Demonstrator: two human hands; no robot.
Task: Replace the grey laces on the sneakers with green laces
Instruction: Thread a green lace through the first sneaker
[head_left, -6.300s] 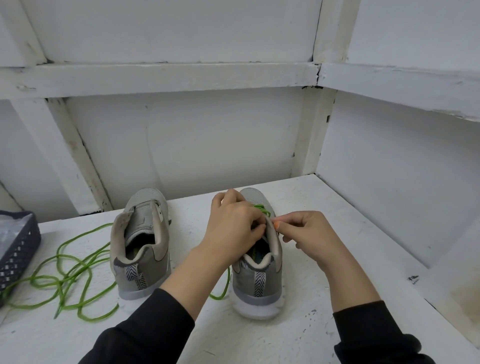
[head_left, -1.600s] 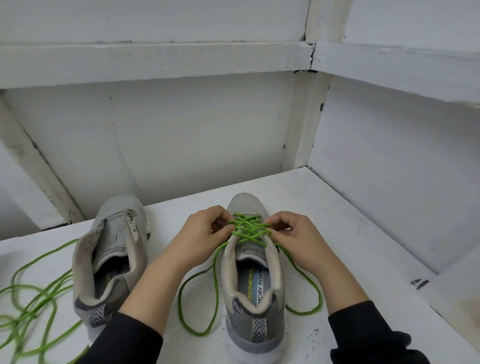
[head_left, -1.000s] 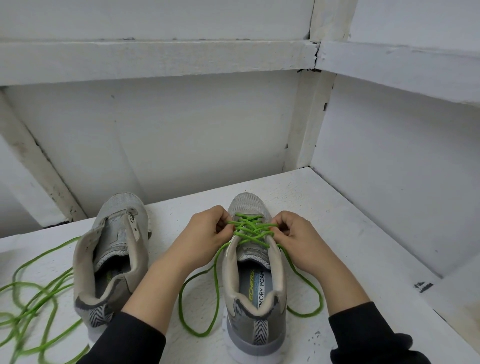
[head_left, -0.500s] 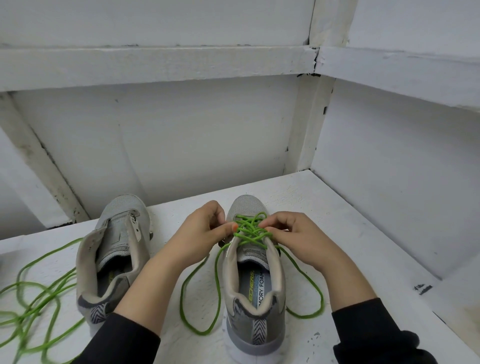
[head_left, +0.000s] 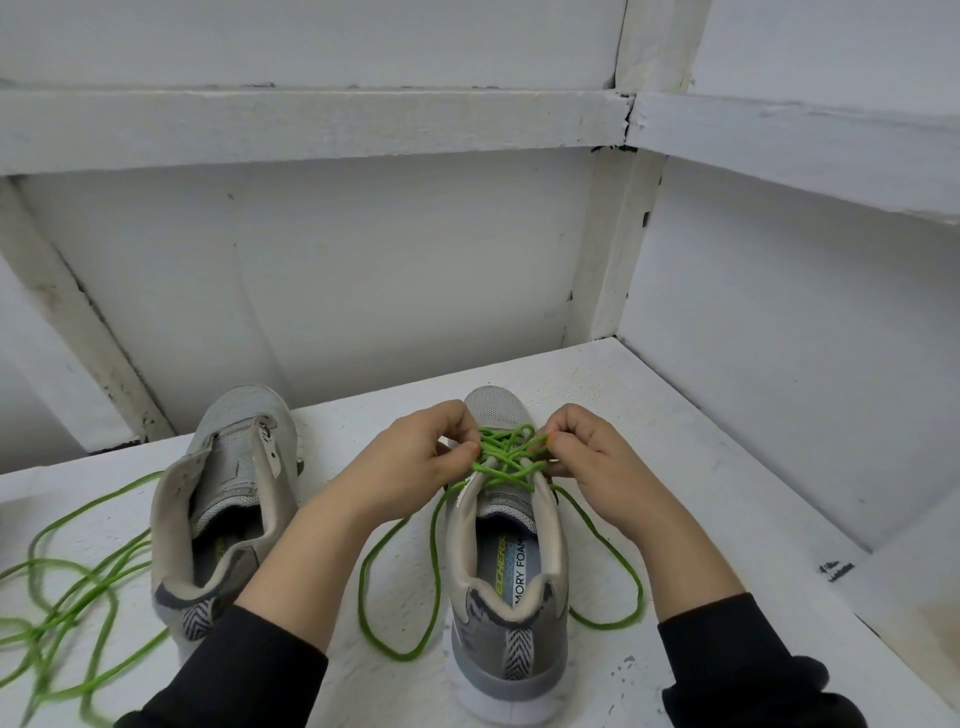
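Lately, the green cord lace (head_left: 503, 455) on the right grey mesh sneaker (head_left: 501, 642) was drawn snug, pinched by left hand (head_left: 410, 462) and right hand (head_left: 597, 462).

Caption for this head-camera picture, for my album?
Left hand and right hand pinch green lace on a half-laced sneaker, beside an unlaced sneaker.

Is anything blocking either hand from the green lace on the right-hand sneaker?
Nothing visible. The left hand and right hand already pinch the green lace at its crossings over the sneaker, one hand on each side. Its loose ends trail on the white shelf.
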